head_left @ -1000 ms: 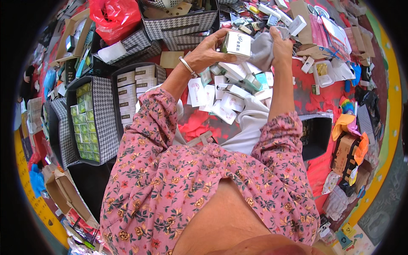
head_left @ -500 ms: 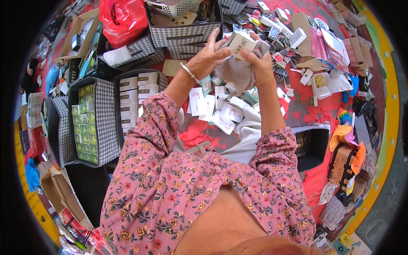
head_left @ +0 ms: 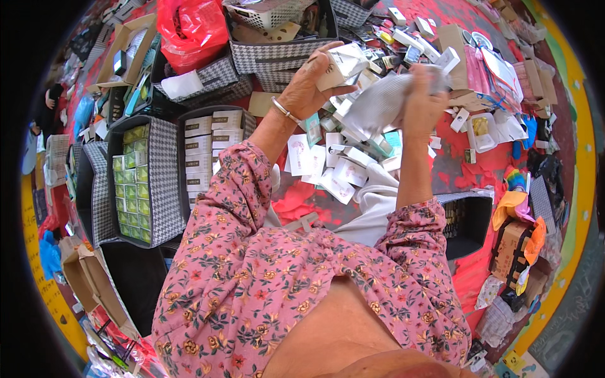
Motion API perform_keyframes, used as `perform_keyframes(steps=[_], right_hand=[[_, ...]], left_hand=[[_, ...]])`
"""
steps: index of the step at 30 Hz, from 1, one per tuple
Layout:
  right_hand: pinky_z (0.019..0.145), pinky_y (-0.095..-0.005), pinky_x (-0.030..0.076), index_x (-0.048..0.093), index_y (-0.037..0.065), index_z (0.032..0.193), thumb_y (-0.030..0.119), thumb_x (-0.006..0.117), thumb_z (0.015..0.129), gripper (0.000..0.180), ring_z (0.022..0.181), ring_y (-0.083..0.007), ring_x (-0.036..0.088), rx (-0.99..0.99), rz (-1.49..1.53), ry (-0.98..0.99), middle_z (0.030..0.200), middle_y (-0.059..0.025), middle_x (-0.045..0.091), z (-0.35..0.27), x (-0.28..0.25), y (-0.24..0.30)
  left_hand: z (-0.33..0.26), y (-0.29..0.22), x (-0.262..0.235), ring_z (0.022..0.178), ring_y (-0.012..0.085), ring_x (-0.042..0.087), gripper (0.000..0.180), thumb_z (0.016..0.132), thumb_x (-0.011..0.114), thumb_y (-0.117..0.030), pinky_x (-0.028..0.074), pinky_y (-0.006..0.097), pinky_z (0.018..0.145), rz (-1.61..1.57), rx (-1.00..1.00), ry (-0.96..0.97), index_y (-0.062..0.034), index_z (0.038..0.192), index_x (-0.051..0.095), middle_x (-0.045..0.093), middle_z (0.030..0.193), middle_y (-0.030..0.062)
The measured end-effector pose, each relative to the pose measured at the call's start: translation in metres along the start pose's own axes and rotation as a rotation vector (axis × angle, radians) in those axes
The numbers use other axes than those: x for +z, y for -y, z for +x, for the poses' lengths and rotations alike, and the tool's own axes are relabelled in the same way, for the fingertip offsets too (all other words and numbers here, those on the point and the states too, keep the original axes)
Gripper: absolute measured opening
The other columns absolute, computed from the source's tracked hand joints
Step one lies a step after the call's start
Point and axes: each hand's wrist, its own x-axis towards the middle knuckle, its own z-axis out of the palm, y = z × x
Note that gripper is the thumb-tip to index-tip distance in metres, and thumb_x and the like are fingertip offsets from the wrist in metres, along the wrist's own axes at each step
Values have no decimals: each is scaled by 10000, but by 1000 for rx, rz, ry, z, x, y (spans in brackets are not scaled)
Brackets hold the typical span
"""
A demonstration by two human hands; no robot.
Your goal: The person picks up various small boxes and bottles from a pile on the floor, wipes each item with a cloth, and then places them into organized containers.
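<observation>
White box (head_left: 345,65) is held between thumb and fingers of the closed left hand (head_left: 307,82), over the far side of the carton pile (head_left: 343,170), perhaps to leave its faces uncovered. Over the same pile, grey cloth (head_left: 377,104) is clasped by the closed right hand (head_left: 426,104).

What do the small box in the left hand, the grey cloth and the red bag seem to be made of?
Small box: probably smooth, pale card, from its flat faces and straight edges.
Grey cloth: apparently soft, matt fabric, from its limp shape; blur hides the weave.
Red bag: likely glossy plastic, from its bright highlights and crinkles.
</observation>
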Motion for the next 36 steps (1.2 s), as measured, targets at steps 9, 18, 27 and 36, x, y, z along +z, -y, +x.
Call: perform_keyframes(steps=[9,18,27,36], right_hand=[[490,-376,420,555,43,729,317,606,773,282,547,-332,550,-302,-307,247,580,-143,542,4,27,-5],[477,-357,423,542,53,735,286,614,775,247,534,-315,563,-435,-100,243,576,-140,545,-19,34,8],[492,-358,422,542,26,713,315,583,787,301,540,-275,557,-307,-293,168,581,-140,554,-16,30,-11],[502,-296,418,627,32,754,269,597,795,242,518,-147,531,-130,-235,4,604,-105,587,24,-10,-17]], left_hand=[[-17,32,16,952,120,519,509,828,567,-352,449,270,798,101,-195,-26,-116,1228,358,501,1060,27],[-13,32,-2,986,158,503,726,767,636,-370,446,325,838,103,-190,-30,-195,1316,196,457,1134,50],[-15,26,2,1061,184,475,783,749,654,-370,422,335,888,47,-185,4,-168,1336,177,443,1174,88],[-6,23,-14,1115,264,436,1181,579,803,-290,332,353,963,914,8,0,-86,1352,-66,426,1198,193]])
